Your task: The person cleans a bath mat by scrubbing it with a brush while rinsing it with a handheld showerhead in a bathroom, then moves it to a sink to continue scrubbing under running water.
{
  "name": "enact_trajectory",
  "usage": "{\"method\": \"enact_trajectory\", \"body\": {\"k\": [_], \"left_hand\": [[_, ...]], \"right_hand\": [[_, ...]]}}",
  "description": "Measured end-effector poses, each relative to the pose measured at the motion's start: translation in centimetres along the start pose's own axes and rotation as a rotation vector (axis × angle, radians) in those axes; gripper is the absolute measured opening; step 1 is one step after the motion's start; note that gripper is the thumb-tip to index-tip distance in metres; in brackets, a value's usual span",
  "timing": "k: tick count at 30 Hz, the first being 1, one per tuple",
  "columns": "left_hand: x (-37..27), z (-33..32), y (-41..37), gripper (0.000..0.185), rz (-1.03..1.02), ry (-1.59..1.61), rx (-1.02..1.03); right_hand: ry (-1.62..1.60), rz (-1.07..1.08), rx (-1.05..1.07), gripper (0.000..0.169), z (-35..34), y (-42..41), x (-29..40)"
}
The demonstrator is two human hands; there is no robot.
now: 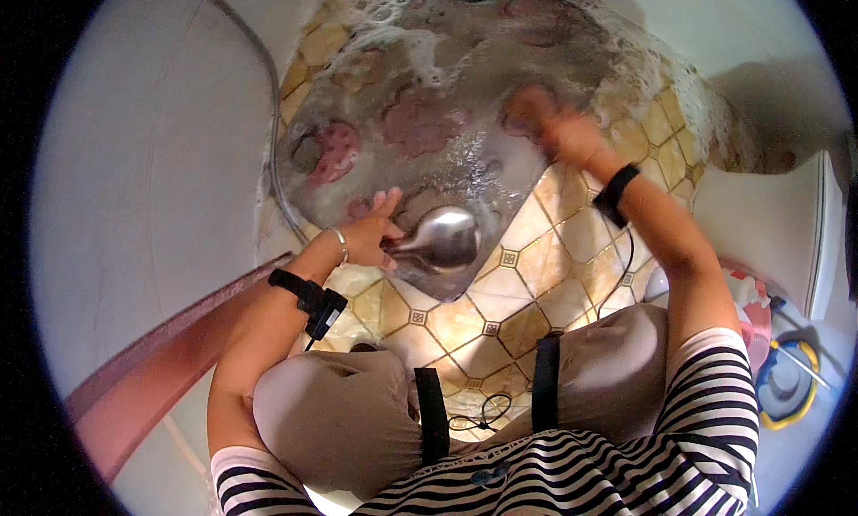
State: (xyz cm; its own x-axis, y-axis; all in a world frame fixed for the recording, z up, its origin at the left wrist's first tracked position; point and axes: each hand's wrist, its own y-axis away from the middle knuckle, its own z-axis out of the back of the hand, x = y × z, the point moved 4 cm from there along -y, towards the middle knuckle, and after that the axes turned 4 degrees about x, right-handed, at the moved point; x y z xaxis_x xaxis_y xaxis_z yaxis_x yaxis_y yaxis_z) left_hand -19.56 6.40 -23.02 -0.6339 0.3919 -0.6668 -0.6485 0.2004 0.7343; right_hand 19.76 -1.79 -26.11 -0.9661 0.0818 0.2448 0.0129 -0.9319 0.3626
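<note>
A wet grey mat [362,87] with reddish flower shapes spreads over the tiled floor in front of me, with suds on its far part. Near its closest corner my left hand [372,238] grips the handle of a chrome shower head [450,238], some fingers stretched out past it. The round back of the head faces up, low over the mat. My right hand [570,134] is at the mat's right edge, beside a reddish patch. Motion blurs this hand, so whether it holds anything is unclear.
A grey hose [273,107] runs down the left wall to the floor near my left wrist. Foam [643,53] lies along the right side. A reddish-brown ledge [167,362] slants at lower left. Pink plastic items [757,321] and a yellow-rimmed object [791,385] are at right.
</note>
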Motion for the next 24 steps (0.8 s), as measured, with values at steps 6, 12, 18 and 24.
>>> {"method": "enact_trajectory", "body": {"k": [6, 12, 18, 24], "left_hand": [[0.3, -0.5, 4.2, 0.031, 0.023, 0.219, -0.016], [0.0, -2.9, 4.4, 0.024, -0.061, 0.108, -0.079], [1.0, -5.2, 1.6, 0.026, -0.151, 0.004, -0.052], [3.1, -0.1, 4.4, 0.028, -0.09, 0.515, -0.121]], "right_hand": [[0.08, -0.135, -0.088, 0.073, 3.5, -5.3, 2.1], [0.174, 0.308, 0.02, 0.06, 0.0, -8.2, 13.7], [0.339, -0.169, 0.057, 0.062, 1.6, -7.6, 0.3], [0.092, 0.172, 0.168, 0.077, -2.1, 3.8, 14.5]]}}
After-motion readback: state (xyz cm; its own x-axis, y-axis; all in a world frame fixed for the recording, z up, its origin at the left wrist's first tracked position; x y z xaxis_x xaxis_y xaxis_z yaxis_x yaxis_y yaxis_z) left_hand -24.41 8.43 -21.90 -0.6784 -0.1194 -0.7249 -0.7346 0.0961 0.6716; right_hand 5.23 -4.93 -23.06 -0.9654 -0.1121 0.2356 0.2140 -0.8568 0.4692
